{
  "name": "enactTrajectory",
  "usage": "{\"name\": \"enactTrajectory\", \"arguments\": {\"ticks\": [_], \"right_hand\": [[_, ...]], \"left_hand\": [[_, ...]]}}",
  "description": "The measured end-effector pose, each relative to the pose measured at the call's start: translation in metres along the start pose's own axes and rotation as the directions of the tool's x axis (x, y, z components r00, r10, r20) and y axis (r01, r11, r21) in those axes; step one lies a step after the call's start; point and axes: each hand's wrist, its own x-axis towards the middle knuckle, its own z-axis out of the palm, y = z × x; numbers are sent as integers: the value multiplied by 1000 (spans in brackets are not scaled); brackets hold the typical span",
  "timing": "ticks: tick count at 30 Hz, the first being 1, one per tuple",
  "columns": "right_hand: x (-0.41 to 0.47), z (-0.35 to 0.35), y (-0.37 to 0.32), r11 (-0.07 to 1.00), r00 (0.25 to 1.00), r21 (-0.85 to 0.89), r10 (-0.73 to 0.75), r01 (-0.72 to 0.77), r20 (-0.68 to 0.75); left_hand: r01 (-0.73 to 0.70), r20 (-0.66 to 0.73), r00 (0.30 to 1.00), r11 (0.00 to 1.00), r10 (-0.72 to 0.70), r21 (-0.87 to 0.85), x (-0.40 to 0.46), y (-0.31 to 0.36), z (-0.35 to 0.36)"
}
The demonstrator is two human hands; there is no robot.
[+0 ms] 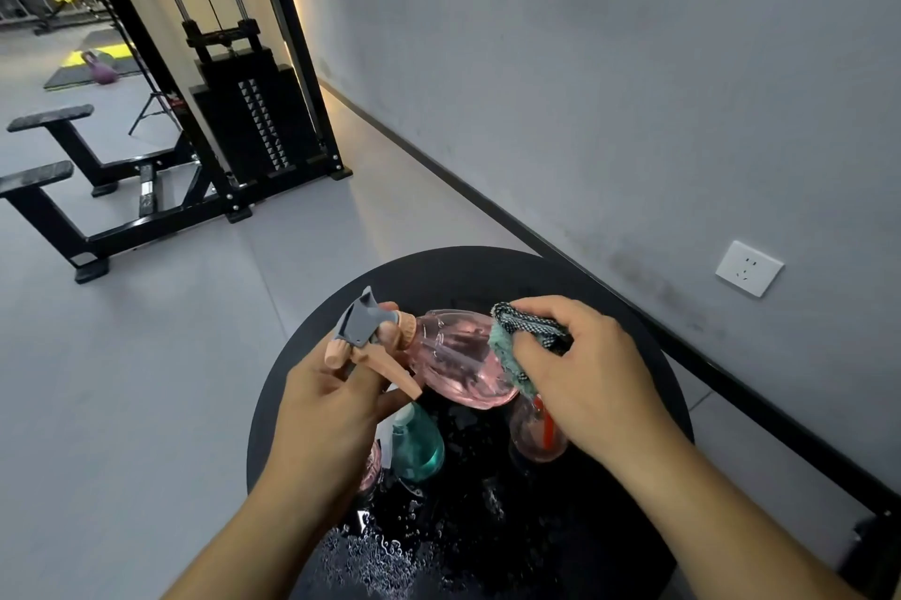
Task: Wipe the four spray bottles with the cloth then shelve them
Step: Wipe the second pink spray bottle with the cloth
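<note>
Wet tabletop: the round black table (648, 355) is beaded with water at 6 o'clock, nearest the person; the drops suggest why the bottles need wiping.
Waiting bottles: a teal bottle (418, 446) stands just right of the left wrist, a red-trimmed bottle (536, 433) sits under the right hand at 5 o'clock, and a pink bottle edge (371, 465) peeps past the left forearm; all three are mostly covered, so their shapes are unclear.
Left hand: the left hand (336, 397) curls around the trigger head of the pink spray bottle (458, 355), holding it tipped on its side above the table, likely to turn its body toward the cloth.
Right hand: the right hand (585, 375) pinches the bunched cloth (517, 341) and presses it on the bottle's far end at 3 o'clock.
Progress: wiping seems under way on this bottle; no shelf can be made out with any certainty.
Far: a weight machine (253, 121) stands at 11 o'clock, a wall socket (749, 268) at 2 o'clock.
</note>
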Motion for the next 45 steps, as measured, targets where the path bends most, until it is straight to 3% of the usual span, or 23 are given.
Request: {"name": "enactTrajectory", "arguments": {"ticks": [6,11,17,23,28,33,40,45], "right_hand": [[-15,8,-12,984,983,36,-175,173,63],[-4,2,-2,997,997,22,-72,72,-2],[-12,9,-11,984,979,35,-179,177,100],[-1,3,-2,995,997,66,-68,70,-26],[-13,7,-13,981,977,77,-188,180,105],[1,-3,-2,996,999,78,-51,51,-8],[-8,4,-11,984,989,119,-142,136,46],[1,-1,-4,966,1000,255,26,-27,7]], "left_hand": [[-7,33,999,999,6,42,-4,0,5],[-8,27,1000,1000,8,13,-3,1,2],[-25,43,999,999,24,29,-4,-3,3],[-34,0,999,999,34,17,-3,-2,4],[-47,53,998,993,41,104,-8,-2,8],[-39,29,999,998,37,41,-5,0,5],[-17,43,999,1000,18,-9,-7,4,6],[3,49,999,999,-1,-48,-5,5,3]]}}
